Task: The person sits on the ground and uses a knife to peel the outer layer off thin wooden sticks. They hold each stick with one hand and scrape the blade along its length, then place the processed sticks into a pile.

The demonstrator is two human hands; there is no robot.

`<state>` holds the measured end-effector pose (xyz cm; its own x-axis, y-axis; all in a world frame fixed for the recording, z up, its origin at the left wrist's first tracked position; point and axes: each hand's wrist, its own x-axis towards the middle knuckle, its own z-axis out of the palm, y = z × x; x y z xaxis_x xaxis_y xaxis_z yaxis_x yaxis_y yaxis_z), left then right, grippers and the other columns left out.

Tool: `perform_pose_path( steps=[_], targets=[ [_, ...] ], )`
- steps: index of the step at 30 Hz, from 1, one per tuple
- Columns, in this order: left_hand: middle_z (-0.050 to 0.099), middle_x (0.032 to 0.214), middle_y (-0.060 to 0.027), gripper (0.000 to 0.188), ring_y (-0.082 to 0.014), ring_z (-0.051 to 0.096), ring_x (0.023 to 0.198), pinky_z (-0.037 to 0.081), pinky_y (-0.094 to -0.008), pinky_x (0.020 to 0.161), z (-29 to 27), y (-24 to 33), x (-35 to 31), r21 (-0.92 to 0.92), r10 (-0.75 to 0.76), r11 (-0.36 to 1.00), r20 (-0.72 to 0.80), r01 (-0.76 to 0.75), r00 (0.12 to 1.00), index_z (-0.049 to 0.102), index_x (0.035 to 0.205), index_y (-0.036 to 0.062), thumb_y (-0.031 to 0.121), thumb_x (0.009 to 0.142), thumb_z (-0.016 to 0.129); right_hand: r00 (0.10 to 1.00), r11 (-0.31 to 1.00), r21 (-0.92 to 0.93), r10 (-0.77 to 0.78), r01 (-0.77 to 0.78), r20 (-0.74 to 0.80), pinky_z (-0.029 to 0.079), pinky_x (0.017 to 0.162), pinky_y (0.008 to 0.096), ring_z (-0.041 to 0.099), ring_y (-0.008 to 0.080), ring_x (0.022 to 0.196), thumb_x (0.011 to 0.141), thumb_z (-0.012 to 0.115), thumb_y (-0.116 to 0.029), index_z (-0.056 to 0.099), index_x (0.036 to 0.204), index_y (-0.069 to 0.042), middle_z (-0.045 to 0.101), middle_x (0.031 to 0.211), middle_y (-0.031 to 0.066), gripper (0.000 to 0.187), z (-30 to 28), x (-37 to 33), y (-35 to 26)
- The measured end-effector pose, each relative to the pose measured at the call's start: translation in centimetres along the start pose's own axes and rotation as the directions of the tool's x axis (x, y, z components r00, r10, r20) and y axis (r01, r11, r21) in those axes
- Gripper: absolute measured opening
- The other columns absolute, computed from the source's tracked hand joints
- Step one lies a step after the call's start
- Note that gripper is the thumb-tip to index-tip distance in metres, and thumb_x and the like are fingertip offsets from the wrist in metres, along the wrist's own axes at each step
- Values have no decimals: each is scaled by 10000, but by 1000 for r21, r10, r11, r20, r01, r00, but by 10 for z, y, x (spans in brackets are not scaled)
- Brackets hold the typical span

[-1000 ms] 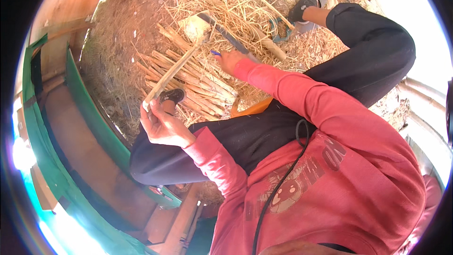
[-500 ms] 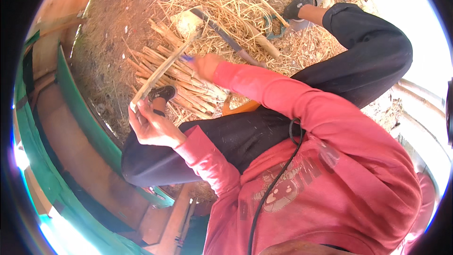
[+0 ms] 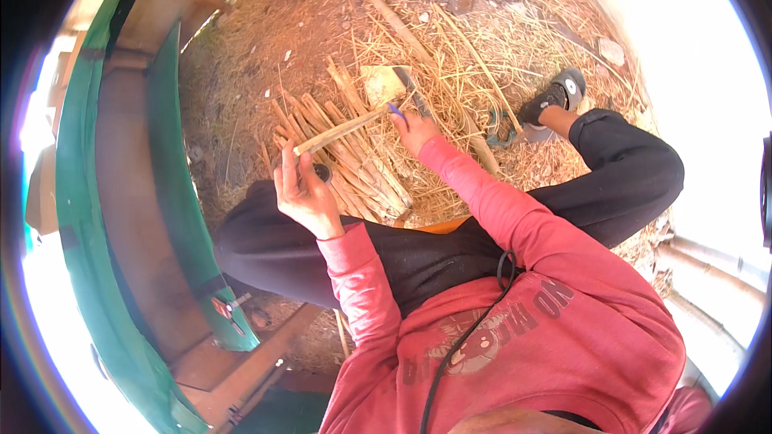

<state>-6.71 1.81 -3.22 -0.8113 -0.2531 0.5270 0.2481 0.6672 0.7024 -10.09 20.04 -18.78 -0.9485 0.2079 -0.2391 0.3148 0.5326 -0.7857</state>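
My left hand pinches the near-left end of a split bamboo stick between thumb and fingers. The stick slants away to the right. At its far end, my right hand is closed round a small blue-purple tool that meets the stick; its working edge is too small to make out. Below the stick lies a pile of split sticks on the ground. Beyond the right hand are a pale wood block and a machete with a dark blade, partly covered by the hand.
Straw covers much of the earth floor. A thick pole and a thin cane lie across it. At left stands a wooden frame with green sheeting. My sandalled foot rests at right, near a pale wall.
The view has shifted, showing more floor ahead. My right hand and the blue-purple tool have slid along the stick to its far end. My left hand still holds the near end.
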Motion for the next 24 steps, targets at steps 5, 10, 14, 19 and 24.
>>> perform_pose_path(
  steps=[5, 10, 14, 19, 24],
  targets=[
    [618, 836, -61, 328, -104, 565, 667, 465, -240, 573, -6, 14, -4, -42, -38, 998, 38, 40, 999, 671, 1256, 43, 19, 929, 662, 982, 998, 12, -70, 69, 175, 486, 954, 535, 632, 479, 1028, 1044, 344, -489, 624, 1224, -28, 660, 1045, 330, 568, 41, 5, -3],
    [695, 947, -91, 321, -105, 650, 787, 515, -264, 668, -11, 3, -3, -6, 13, 1000, 37, -13, 999, 674, 1240, 33, 67, 921, 689, 988, 966, -258, 39, 1, 151, 531, 859, 543, 669, 457, 969, 1039, 383, -484, 604, 1174, -37, 680, 996, 314, 516, 49, 28, 16],
    [721, 905, -114, 262, -130, 679, 757, 538, -292, 646, -5, 2, 3, 11, -99, 995, -40, 100, 994, 696, 1181, 27, 105, 931, 698, 984, 908, -404, -43, 112, 175, 560, 789, 541, 699, 444, 914, 1035, 423, -452, 582, 1122, -73, 687, 942, 323, 420, 52, 51, 29],
    [696, 819, -136, 203, -201, 670, 656, 515, -322, 579, -15, -23, -3, 228, 163, 966, -185, -119, 969, 711, 1090, 35, 154, 926, 711, 904, 383, -913, 327, 142, 277, 554, 839, 509, 699, 376, 975, 992, 513, -437, 702, 1106, -80, 724, 1022, 195, 420, 30, 114, 67],
    [689, 812, -148, 171, -165, 639, 604, 495, -317, 548, -13, -10, -5, 17, -146, 989, -121, 149, 982, 706, 1064, 35, 133, 923, 707, 997, 819, -569, 42, -69, -60, 531, 853, 498, 691, 381, 960, 1003, 467, -497, 718, 1066, -54, 715, 1005, 228, 513, -52, 77, 63]
  ],
)
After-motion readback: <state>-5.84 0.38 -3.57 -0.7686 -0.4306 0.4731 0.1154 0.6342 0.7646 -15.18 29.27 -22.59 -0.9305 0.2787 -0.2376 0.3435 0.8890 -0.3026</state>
